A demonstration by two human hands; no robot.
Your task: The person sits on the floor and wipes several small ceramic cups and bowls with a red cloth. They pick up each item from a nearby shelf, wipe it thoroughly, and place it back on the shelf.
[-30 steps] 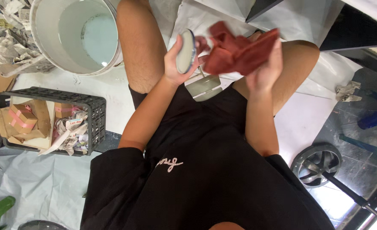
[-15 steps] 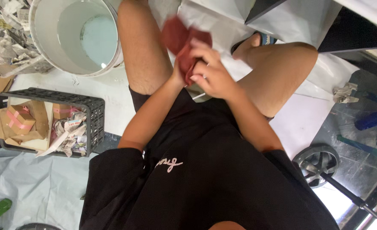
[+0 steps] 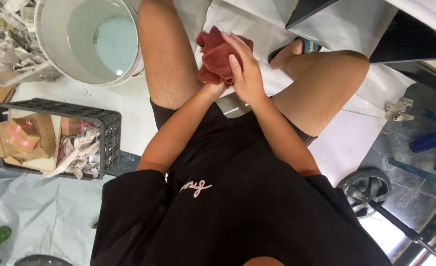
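I sit with my knees apart and both hands raised between them, closed around a dark red cloth point(image 3: 217, 58). My right hand point(image 3: 245, 74) lies over the front of it, fingers point(image 3: 237, 69) flat and pressed into the bunched fabric. My left hand point(image 3: 213, 86) is almost wholly hidden under the cloth (only the wrist shows), so I cannot tell how its fingers sit, though it bears the bundle from behind. The cloth is wadded up, held above my lap and just beside my left thigh. A white bucket point(image 3: 55, 54) with pale water stands near my left knee, and a black crate point(image 3: 110, 129) of cardboard and crumpled paper sits below it
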